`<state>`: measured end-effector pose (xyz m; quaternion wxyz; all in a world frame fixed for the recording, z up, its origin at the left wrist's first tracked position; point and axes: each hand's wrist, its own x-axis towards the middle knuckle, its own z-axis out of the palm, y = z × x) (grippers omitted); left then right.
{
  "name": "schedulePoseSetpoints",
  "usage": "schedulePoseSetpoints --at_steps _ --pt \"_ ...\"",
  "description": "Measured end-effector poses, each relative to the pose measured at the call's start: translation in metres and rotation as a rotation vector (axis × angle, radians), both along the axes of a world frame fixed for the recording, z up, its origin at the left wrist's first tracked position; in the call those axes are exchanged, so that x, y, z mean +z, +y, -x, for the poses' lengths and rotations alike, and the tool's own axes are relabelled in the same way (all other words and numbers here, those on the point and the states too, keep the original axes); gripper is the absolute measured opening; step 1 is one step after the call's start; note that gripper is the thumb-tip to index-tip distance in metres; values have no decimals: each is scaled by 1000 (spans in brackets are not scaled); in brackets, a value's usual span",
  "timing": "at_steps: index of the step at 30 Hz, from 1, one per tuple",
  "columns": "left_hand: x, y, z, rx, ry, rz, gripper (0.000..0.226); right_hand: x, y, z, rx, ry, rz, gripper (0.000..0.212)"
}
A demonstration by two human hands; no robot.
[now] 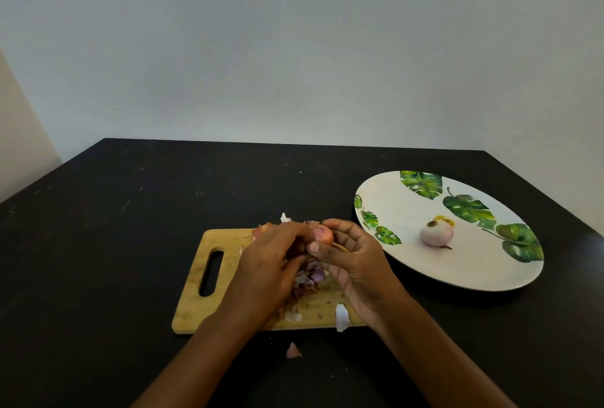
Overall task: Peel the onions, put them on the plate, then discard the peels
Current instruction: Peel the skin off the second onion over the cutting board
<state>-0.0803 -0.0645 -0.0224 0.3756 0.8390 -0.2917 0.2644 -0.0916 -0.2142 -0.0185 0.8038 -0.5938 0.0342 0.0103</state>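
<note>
Both hands meet over the wooden cutting board [196, 290]. My left hand [268, 264] and my right hand [353, 260] grip one small reddish onion [322, 235] between their fingertips, held just above the board. Loose purple and white peels [309, 280] lie in a heap on the board under my hands. A peeled pale onion [436, 234] sits on the white plate [402, 264] with green leaf prints, to the right of the board.
The black table [114, 228] reaches a grey wall at the back. Stray peel scraps lie at the board's front edge [341, 318], on the table in front of it [293, 351], and behind the board [285, 218].
</note>
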Motion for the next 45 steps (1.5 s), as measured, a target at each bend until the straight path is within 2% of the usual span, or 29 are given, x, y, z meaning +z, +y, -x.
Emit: schedulePoseSetpoints --at_steps 7,13,16,19,22,27,33,38,42,45 --pt "6 0 5 -5 61 210 42 3 1 0 1 -7 -29 70" --pt "12 5 0 -32 190 459 15 5 -3 -1 13 1 -195 45" --pt "16 6 0 -113 246 482 27 7 -3 0 55 -20 -207 43" --pt "16 5 3 -200 277 445 37 9 -2 1 81 -23 -192 46" --pt "12 5 4 -127 169 368 37 10 -1 2 73 -4 -193 50" --pt "8 6 3 -30 -52 327 19 10 1 2 55 0 -202 47" --pt "7 5 4 -28 -89 252 17 9 0 2 34 28 -228 44" --pt "3 2 4 -83 -72 127 18 9 -5 -4 -41 78 -382 57" --pt "4 3 3 -42 -77 79 22 13 -7 -4 -86 112 -613 50" --pt "3 5 2 29 -91 76 26 14 -7 -3 -79 139 -592 43"
